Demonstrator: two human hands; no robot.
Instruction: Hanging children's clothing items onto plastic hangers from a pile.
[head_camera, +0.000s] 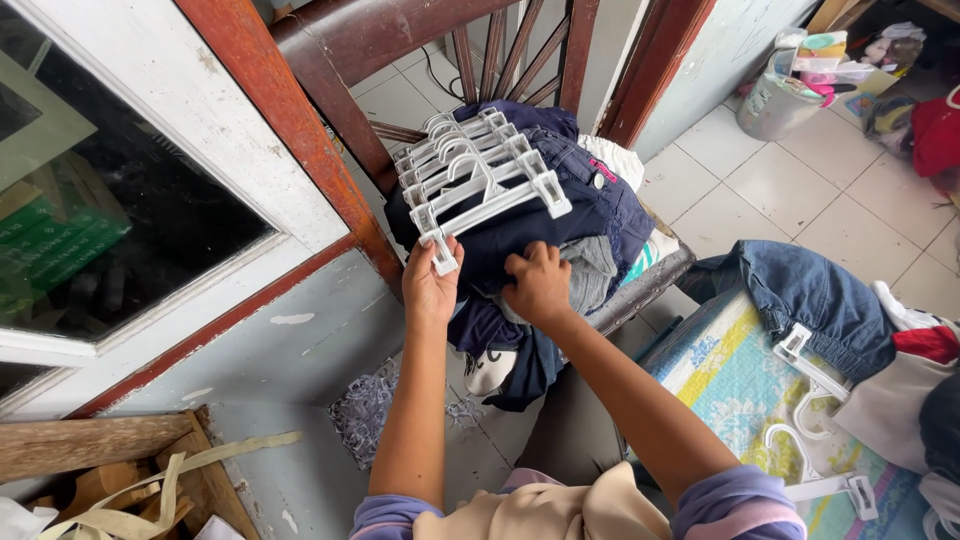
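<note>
White clip hanger between left-hand fingers

Smooth plastic hangers, dark denim

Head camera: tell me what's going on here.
A person leans over a wooden chair stacked with dark clothes clipped on white clip hangers. The left hand pinches the clip of the nearest hanger; the right hand presses on the folded clothes. More hangers and jeans lie to the right.
</note>
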